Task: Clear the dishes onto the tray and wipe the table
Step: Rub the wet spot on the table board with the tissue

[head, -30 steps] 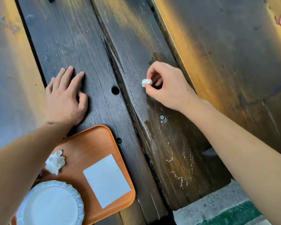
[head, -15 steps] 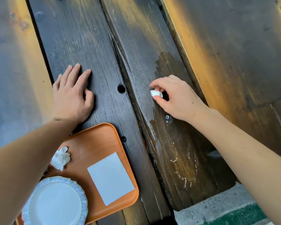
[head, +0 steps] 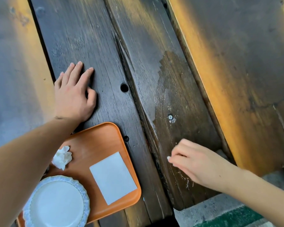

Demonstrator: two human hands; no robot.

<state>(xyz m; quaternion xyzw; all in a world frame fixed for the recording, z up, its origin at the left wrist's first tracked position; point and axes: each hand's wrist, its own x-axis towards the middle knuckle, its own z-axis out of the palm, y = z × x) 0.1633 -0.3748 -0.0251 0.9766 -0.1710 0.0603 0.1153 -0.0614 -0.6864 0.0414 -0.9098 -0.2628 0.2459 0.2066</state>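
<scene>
My right hand (head: 195,163) pinches a small white tissue wad (head: 168,157) against the dark wooden table (head: 105,46), near its front edge on a wet, streaked plank. Only a sliver of the wad shows past my fingertips. My left hand (head: 74,94) rests flat on the plank just beyond the orange tray (head: 95,140). On the tray lie a white plate (head: 56,203) with a scalloped rim, a crumpled white napkin (head: 62,157) and a flat white paper rectangle (head: 112,176).
A wet patch (head: 170,89) with a screw head (head: 170,117) runs along the right plank. Round holes (head: 124,87) mark the middle plank. A wooden bench (head: 236,63) lies right of the table, with concrete ground (head: 211,210) below the table's end.
My right hand has dragged the tissue wad down the wet plank toward the table's front edge. My left hand has stayed flat in place.
</scene>
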